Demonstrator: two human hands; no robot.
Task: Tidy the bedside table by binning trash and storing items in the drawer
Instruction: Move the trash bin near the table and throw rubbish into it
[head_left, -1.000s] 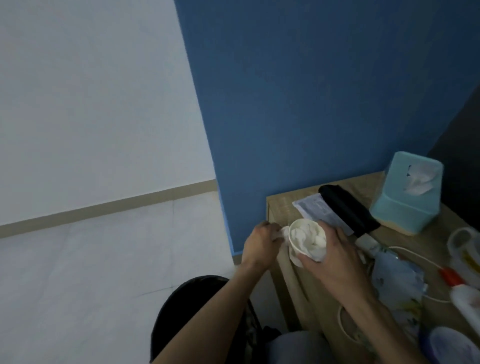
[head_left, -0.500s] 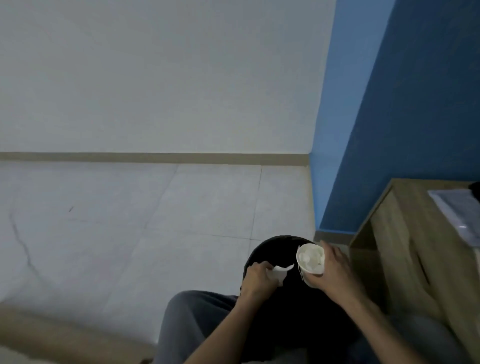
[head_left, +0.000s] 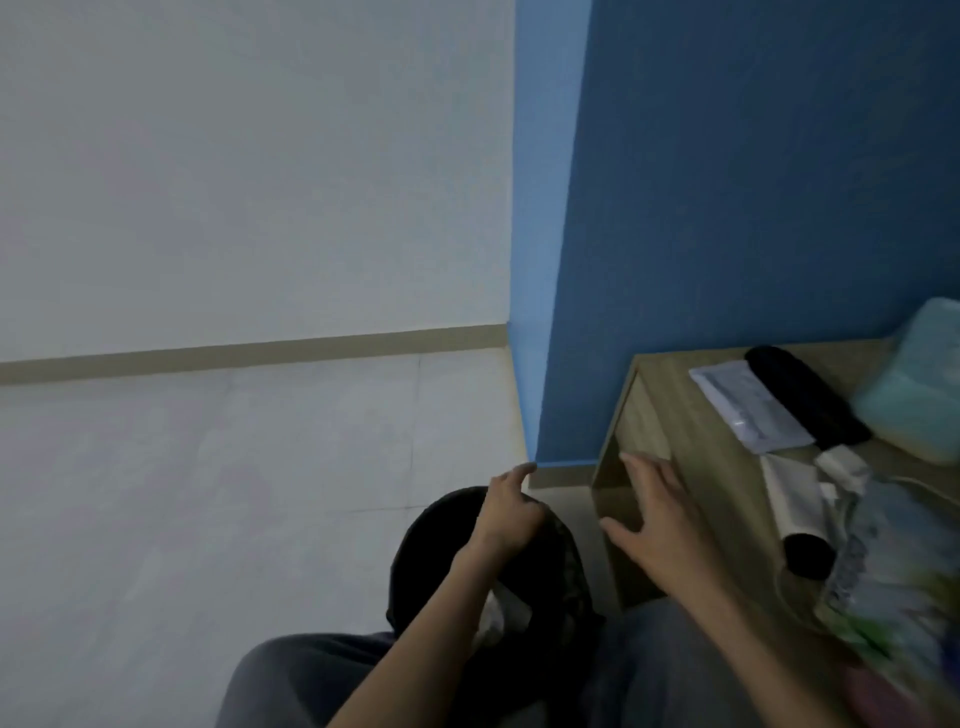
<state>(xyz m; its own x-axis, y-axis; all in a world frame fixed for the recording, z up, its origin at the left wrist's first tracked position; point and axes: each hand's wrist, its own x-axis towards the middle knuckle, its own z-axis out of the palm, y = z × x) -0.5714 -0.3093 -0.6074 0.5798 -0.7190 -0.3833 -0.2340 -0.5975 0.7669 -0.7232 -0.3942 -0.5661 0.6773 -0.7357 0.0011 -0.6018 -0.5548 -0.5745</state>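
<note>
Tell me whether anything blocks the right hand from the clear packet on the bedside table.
Nothing visible does. The right hand hovers open by the bedside table front corner, and bare wood lies between it and the clear packet. The black case sits beyond the packet, overlapping its far edge.

No legible text, label or number on anything here.

Bin (head_left: 431, 545) left of bedside table (head_left: 670, 410), perhaps touching.
</note>
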